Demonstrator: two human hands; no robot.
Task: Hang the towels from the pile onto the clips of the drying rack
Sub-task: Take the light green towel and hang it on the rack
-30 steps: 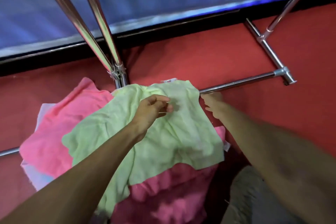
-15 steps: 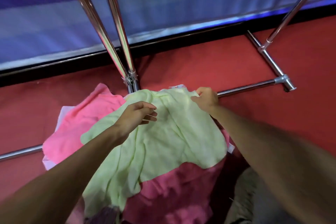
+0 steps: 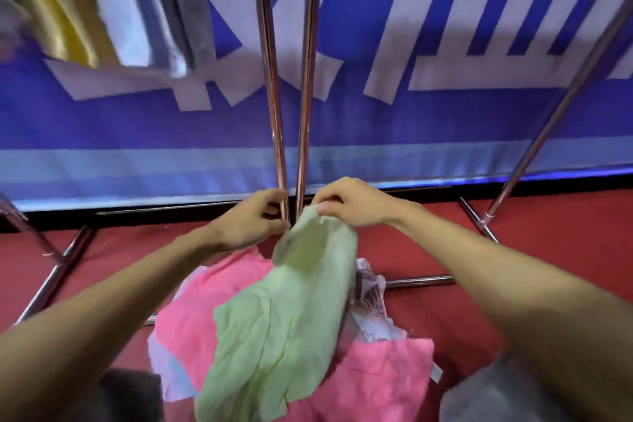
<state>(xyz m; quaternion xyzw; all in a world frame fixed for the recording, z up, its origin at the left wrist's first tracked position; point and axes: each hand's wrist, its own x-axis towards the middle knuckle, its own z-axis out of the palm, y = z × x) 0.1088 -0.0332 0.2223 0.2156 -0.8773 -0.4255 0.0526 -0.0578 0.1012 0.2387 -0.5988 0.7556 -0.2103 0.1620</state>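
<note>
The green towel hangs raised by its top corner in front of the drying rack. Its lower part drapes over the pile of pink towels on the floor. The right grip pinches that corner between thumb and fingertips, just beside the foot of the two middle uprights. The left grip is curled close against the left upright and the towel's edge. Whether it holds cloth, the pole or nothing cannot be told, as its fingertips are hidden behind the hand.

The towel covers most of the pile. A patterned cloth and a pale one show only at the pile's edges. The rack's uprights run out of the top of the view. Its floor bars pass behind the pile.

At the upper left, hanging towels in yellow, white and grey are blurred and cut off. A blurred grey shape lies at the lower right and a dark shape at the lower left, neither clear enough to name.

The floor is red. Behind the rack stands a blue banner with large white characters, cut off at the top.
</note>
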